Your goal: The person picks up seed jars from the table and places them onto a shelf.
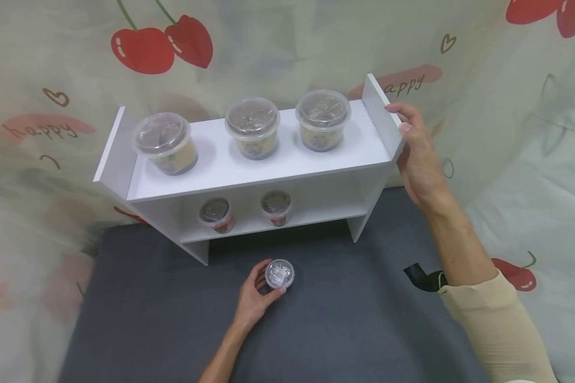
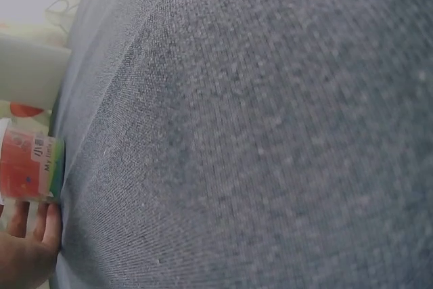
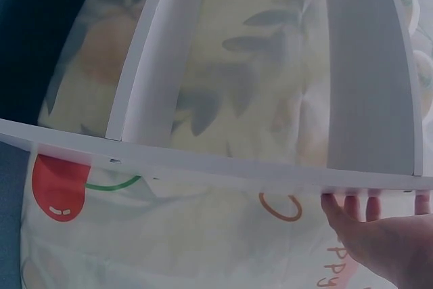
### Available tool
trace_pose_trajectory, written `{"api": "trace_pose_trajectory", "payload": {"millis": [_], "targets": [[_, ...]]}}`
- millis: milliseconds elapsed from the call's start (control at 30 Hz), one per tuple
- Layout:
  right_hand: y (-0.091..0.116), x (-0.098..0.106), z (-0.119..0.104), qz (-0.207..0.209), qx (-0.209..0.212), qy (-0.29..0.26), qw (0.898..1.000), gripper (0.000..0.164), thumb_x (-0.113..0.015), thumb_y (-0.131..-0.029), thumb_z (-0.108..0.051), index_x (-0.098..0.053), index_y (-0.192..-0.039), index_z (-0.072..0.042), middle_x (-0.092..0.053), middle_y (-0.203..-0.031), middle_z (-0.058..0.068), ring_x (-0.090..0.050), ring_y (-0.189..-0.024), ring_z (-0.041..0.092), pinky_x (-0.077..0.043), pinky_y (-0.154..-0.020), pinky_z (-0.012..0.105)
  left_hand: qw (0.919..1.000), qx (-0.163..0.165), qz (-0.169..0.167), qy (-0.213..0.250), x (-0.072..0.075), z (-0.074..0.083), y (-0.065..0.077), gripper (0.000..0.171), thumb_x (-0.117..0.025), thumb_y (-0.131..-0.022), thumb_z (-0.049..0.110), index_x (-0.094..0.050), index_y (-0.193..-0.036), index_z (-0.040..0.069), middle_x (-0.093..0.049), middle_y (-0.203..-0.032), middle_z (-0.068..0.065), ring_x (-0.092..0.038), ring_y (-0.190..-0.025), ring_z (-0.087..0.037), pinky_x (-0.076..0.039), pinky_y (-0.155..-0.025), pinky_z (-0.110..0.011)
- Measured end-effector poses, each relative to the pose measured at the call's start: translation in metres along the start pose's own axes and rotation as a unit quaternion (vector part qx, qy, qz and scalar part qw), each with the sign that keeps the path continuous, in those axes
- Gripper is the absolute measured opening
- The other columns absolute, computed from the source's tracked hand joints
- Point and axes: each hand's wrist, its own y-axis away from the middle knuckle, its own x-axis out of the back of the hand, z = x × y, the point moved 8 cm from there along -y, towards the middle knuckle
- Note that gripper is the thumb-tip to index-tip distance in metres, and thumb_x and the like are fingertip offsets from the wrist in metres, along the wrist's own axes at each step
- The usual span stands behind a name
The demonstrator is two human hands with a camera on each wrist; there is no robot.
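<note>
My left hand [image 1: 253, 302] has its thumb and fingers around a small lidded plastic tub [image 1: 280, 274] on the dark cloth, in front of the shelf. From the left wrist, the tub [image 2: 27, 166] shows a red printed label, with fingers of the left hand [image 2: 30, 252] against its side. At the right, my right hand [image 1: 419, 159] grips the upright side panel [image 1: 382, 117] of the white two-tier shelf [image 1: 263, 178]. In the right wrist view, fingertips of the right hand [image 3: 389, 238] touch the panel's outer face [image 3: 223, 170].
Three larger lidded tubs, left [image 1: 165, 142], middle [image 1: 253, 127] and right [image 1: 323, 119], stand on the top tier. Two small tubs, left [image 1: 216, 215] and right [image 1: 276, 207], stand below. A cherry-printed curtain [image 1: 278, 48] hangs behind. A black strap [image 1: 424, 277] lies by the right forearm.
</note>
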Motion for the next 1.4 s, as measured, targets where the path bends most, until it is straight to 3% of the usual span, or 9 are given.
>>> {"api": "trace_pose_trajectory", "payload": {"millis": [233,400,500,967,1200,1400], "targets": [[0.001,0.002,0.001,0.003,0.005,0.0,1.0,0.034,-0.04,-0.098,-0.026,-0.051,-0.129,-0.02,-0.039,-0.139,0.011,-0.042,-0.118,0.028,-0.038,-0.088,0.04,0.9999,0.007,0.004,-0.014,-0.002,0.006,0.0,0.075,-0.086,-0.074,0.002,-0.051,-0.141,0.006,-0.058,-0.133,-0.016,-0.058,-0.118,-0.029,-0.047,-0.099,-0.041],[0.002,0.002,0.001,0.003,0.009,-0.004,1.0,0.034,-0.041,-0.097,-0.027,-0.051,-0.13,-0.02,-0.039,-0.138,0.011,-0.042,-0.118,0.028,-0.038,-0.087,0.039,0.9999,-0.005,-0.002,-0.013,-0.004,0.032,0.001,0.072,-0.084,-0.076,-0.001,-0.05,-0.139,-0.004,-0.058,-0.13,-0.023,-0.058,-0.116,-0.037,-0.048,-0.095,-0.048],[0.001,0.002,0.001,0.002,0.01,-0.006,1.0,0.034,-0.041,-0.097,-0.027,-0.051,-0.13,-0.02,-0.039,-0.138,0.011,-0.043,-0.118,0.028,-0.039,-0.087,0.039,0.9999,-0.009,-0.007,-0.009,-0.006,0.047,0.002,0.069,-0.083,-0.077,0.0,-0.05,-0.138,-0.005,-0.059,-0.128,-0.023,-0.058,-0.114,-0.038,-0.05,-0.093,-0.044],[0.0,0.001,0.002,0.006,0.012,-0.018,1.0,0.033,-0.041,-0.098,-0.025,-0.053,-0.129,-0.021,-0.044,-0.134,0.014,-0.048,-0.111,0.027,-0.043,-0.081,0.035,0.9993,-0.02,-0.028,0.016,-0.017,0.064,0.004,0.069,-0.082,-0.077,-0.002,-0.05,-0.137,-0.007,-0.057,-0.129,-0.025,-0.056,-0.117,-0.042,-0.051,-0.092,-0.046],[0.0,0.0,0.002,0.006,0.013,-0.021,1.0,0.033,-0.041,-0.098,-0.024,-0.053,-0.129,-0.021,-0.045,-0.133,0.015,-0.049,-0.108,0.027,-0.044,-0.08,0.034,0.9991,-0.017,-0.035,0.015,-0.019,0.072,0.001,0.07,-0.082,-0.077,0.0,-0.049,-0.139,-0.006,-0.058,-0.131,-0.022,-0.057,-0.117,-0.038,-0.049,-0.094,-0.049],[0.0,0.0,0.001,0.007,0.012,-0.011,1.0,0.033,-0.042,-0.098,-0.027,-0.053,-0.129,-0.021,-0.043,-0.135,0.014,-0.047,-0.112,0.027,-0.04,-0.084,0.037,0.9989,-0.023,-0.036,0.02,-0.021,0.081,-0.001,0.071,-0.083,-0.076,-0.001,-0.049,-0.139,-0.006,-0.058,-0.13,-0.022,-0.056,-0.117,-0.039,-0.049,-0.095,-0.049]]}}
